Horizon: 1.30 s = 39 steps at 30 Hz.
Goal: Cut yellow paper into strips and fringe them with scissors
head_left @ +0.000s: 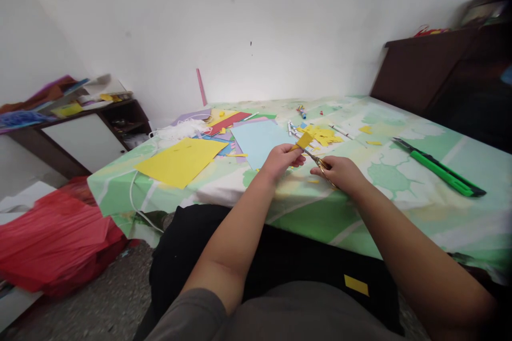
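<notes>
My left hand (284,160) is closed on a small piece of yellow paper (305,140), pinched near its edge and held up over the table's front part. In my right hand (340,171) is a pair of gold-coloured scissors (322,164), my fingers in the handles. The blades point left and meet the lower edge of the yellow piece; whether they are cutting into it is too small to tell. Just behind lies a heap of yellow paper scraps (322,135). A light blue sheet (260,141) lies behind my left hand. Another yellow piece (356,285) rests on my lap.
A large yellow sheet (182,161) lies at the left of the patterned tablecloth (400,208). Behind it are white cord (184,129) and coloured papers. A green utility knife (444,172) lies at right with its tip to the left. Markers (294,129) lie near the scraps.
</notes>
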Each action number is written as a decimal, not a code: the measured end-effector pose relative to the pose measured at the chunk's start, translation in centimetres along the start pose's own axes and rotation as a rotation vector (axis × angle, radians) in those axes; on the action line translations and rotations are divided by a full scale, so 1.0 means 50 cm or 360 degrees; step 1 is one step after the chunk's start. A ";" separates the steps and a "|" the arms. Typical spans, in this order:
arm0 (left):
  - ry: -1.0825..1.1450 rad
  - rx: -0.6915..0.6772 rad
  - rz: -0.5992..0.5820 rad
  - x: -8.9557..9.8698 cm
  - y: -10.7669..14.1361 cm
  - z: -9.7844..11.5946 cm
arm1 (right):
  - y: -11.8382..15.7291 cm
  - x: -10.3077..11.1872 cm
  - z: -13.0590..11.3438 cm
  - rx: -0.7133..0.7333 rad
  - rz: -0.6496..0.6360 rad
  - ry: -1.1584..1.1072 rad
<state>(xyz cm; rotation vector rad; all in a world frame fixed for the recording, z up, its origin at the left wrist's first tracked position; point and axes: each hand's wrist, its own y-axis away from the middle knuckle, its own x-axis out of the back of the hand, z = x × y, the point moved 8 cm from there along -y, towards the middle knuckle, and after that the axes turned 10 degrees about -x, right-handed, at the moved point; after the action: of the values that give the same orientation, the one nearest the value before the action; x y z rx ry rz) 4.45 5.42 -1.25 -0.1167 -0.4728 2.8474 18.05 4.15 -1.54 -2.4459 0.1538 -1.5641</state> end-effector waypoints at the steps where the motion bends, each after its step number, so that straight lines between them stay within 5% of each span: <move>1: 0.0010 -0.0005 0.0003 0.000 0.000 0.000 | 0.000 -0.001 0.001 -0.0013 -0.0008 0.0002; 39: 0.0102 -0.0007 -0.0089 -0.011 -0.003 -0.011 | 0.004 0.001 -0.002 0.0061 0.0030 0.0024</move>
<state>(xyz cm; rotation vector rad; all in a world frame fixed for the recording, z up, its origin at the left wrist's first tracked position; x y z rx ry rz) 5.07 5.60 -1.67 -0.1919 -0.4613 2.7791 17.98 3.96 -1.52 -2.3975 0.1480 -1.5632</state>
